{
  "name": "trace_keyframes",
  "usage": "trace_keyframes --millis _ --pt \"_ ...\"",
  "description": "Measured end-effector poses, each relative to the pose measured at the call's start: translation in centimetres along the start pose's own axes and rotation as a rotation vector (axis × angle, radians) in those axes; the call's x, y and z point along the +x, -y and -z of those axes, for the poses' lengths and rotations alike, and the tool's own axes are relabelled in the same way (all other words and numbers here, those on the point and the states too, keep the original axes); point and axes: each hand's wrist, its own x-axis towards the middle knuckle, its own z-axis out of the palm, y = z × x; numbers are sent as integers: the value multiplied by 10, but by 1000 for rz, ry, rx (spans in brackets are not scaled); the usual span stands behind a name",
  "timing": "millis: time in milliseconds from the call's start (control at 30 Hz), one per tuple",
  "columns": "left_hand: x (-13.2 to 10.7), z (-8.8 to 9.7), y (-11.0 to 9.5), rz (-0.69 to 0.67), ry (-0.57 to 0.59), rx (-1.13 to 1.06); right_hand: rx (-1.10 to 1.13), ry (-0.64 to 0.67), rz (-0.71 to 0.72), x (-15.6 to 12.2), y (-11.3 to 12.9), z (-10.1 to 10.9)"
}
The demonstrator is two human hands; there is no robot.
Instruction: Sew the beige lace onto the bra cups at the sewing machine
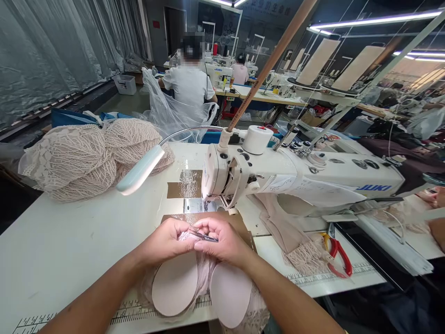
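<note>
Fingers of the left hand (163,239) pinch together on a bunched edge of pale pink lace fabric (187,235), while those of the right hand (227,243) are closed around a slim, dark metal hand tool (206,237), perhaps small snips; whether its blades are parted cannot be told. Both sets of fingertips nearly meet.

Below the hands, the same fabric runs down between two smooth, pale pink oval cups: one (175,284) rests at the near edge of the white tabletop (69,241), over its printed ruler, and the other (231,294) reaches past that edge. Just beyond stands a white JUKI sewing machine (347,171), its needle area well clear of the fabric.

This looks like close handwork away from the needle, most likely trimming or tidying a thread or edge at the pinch. From this grip, a next move calls for the left fingers to hold the edge taut and clear while the right guides the tool's tip past the lace without nicking it. Red-handled metal pliers (342,260) lie to the right, beside beige lace cloth (308,255), untouched.
</note>
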Motion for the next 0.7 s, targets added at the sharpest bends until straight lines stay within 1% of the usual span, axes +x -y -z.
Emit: trace_keyframes --millis 100,167,233,367,500,567,700 --pt "-3 5 -1 0 -6 -37 -58 -31 7 0 0 1" --pt "-7 10 -2 29 6 -52 -119 -85 30 0 1 2" --pt "-9 13 -2 63 -7 -58 -161 -106 32 -1 2 3" --pt "-8 13 2 77 -39 -93 -116 -55 27 -1 1 4" --pt "-6 13 5 73 5 -122 -55 -25 62 -1 -5 11" --pt "-6 13 6 70 19 -131 -61 -23 84 -1 -7 16" --pt "-6 13 7 77 41 -170 -99 31 81 -1 -4 20"
